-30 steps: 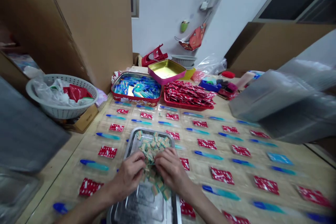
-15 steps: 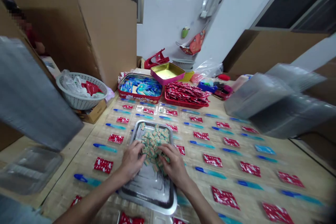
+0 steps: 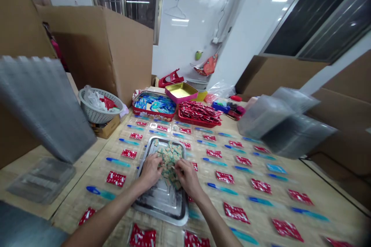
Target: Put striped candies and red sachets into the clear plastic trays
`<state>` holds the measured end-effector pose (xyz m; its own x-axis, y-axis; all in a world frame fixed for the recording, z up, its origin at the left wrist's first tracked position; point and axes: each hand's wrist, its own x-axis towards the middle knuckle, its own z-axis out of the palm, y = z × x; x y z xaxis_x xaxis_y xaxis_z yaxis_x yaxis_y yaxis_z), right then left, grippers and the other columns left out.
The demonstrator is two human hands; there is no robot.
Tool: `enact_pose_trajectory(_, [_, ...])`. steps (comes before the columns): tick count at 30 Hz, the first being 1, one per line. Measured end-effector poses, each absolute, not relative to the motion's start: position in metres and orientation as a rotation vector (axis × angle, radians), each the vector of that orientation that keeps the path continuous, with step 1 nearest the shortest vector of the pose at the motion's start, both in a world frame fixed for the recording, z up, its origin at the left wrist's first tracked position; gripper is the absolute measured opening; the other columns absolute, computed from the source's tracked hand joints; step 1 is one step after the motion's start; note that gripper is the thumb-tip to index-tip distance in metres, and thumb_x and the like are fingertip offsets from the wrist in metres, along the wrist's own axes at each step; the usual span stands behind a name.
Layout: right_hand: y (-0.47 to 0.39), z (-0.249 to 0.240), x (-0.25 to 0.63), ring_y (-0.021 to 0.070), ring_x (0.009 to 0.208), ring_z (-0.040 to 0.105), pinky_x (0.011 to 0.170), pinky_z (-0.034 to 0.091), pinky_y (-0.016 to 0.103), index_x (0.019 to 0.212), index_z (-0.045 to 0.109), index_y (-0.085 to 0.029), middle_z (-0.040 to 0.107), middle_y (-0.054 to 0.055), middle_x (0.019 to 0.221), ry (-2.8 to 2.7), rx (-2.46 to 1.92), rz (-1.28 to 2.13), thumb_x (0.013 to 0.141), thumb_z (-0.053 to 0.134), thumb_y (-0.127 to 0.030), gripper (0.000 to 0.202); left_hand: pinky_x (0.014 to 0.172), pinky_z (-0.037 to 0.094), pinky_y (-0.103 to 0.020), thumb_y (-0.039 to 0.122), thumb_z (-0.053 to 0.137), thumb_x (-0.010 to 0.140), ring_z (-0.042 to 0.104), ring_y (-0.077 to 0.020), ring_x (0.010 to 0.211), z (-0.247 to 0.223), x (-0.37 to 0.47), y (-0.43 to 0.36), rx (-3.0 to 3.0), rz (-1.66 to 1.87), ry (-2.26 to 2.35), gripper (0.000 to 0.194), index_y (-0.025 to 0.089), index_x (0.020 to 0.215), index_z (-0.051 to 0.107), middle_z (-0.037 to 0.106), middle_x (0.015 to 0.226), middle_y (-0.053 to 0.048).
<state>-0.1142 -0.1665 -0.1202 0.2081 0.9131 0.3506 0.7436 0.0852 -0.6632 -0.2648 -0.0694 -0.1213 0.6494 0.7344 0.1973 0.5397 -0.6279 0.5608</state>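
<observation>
Closest to me, red spotted packets (image 3: 142, 236) lie in clear plastic trays (image 3: 171, 239) at the near edge of the surface (image 3: 89, 160). Just beyond is a metal tray (image 3: 160, 205), and the small tan-and-green pieces (image 3: 170, 153) sit heaped in its middle and far part. Both bare hands are over it. The left hand (image 3: 152, 170) comes in at the left of the heap, fingers curled down toward the thumb at the pieces; whether its grip has pinched one, I can't make out from here. The right hand (image 3: 187, 177) is bent over the other side of the heap, fingertips drawn close to the thumb, and I can't say how tight that grip is or what it has hold of.

All around the tray run rows of more packets and slim blue-and-turquoise items (image 3: 222, 189), with one light-blue packet (image 3: 276, 168) off to the right. Past the rows stand a red tin (image 3: 154, 116) full of blue pieces and, beside it, a red tray (image 3: 199, 124) piled with red packets. A pink, gold-lined tin (image 3: 181, 90) rests behind them, and cardboard (image 3: 131, 58) rises behind a grey basket (image 3: 98, 115).
</observation>
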Motion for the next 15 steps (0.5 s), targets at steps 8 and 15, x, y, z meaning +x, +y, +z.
enact_pose_trajectory(8, [-0.179, -0.117, -0.125, 0.0162, 0.065, 0.052, 0.062, 0.040, 0.026, 0.066, 0.055, -0.017, 0.056, 0.000, 0.064, -1.222, -1.494, 0.690, 0.072, 0.060, -0.025, 0.011, 0.074, 0.044, -0.031, 0.010, 0.055, 0.063, 0.058, -0.0201, 0.082, -0.095, -0.269, -0.096, 2.144, 0.755, 0.827, 0.022, 0.017, 0.081, 0.064, 0.063, 0.082, -0.005])
enact_pose_trajectory(15, [-0.168, -0.119, -0.129, 0.0185, 0.081, 0.055, 0.072, 0.040, 0.030, 0.087, 0.063, -0.018, 0.061, 0.004, 0.085, -1.504, -1.633, 0.436, 0.074, 0.050, -0.010, 0.020, 0.054, 0.038, -0.025, 0.012, 0.052, 0.062, 0.053, -0.0145, 0.055, -0.114, -0.275, -0.098, 1.904, 0.712, 0.965, 0.010, 0.015, 0.058, 0.060, 0.057, 0.055, 0.000])
